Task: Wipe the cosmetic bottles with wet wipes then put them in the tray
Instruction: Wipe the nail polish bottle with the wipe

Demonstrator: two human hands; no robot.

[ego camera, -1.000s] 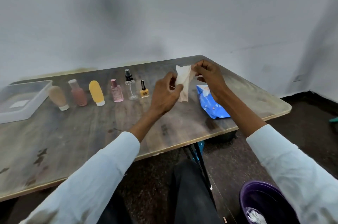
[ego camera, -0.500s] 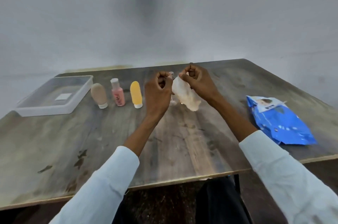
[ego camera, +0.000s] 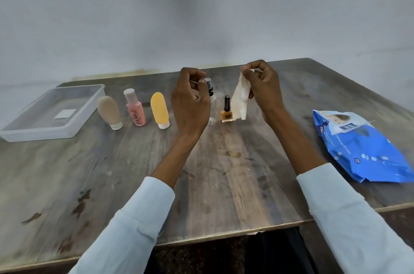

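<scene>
A wet wipe [ego camera: 240, 100] is pinched in the right hand [ego camera: 261, 85]. The left hand [ego camera: 190, 99], curled, seemingly empty, hovers before the clear spray bottle [ego camera: 211, 103] near the tabletop's [ego camera: 224, 173] far edge; the nail polish bottle [ego camera: 226, 110] beside it could be toppled.

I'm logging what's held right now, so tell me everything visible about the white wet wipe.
The white wet wipe is a thin, soft, crumpled sheet hanging above the wooden table. The right hand pinches its top corner; nothing else touches it. Its lower edge dangles beside the orange nail polish bottle, apart from the left hand.
</scene>
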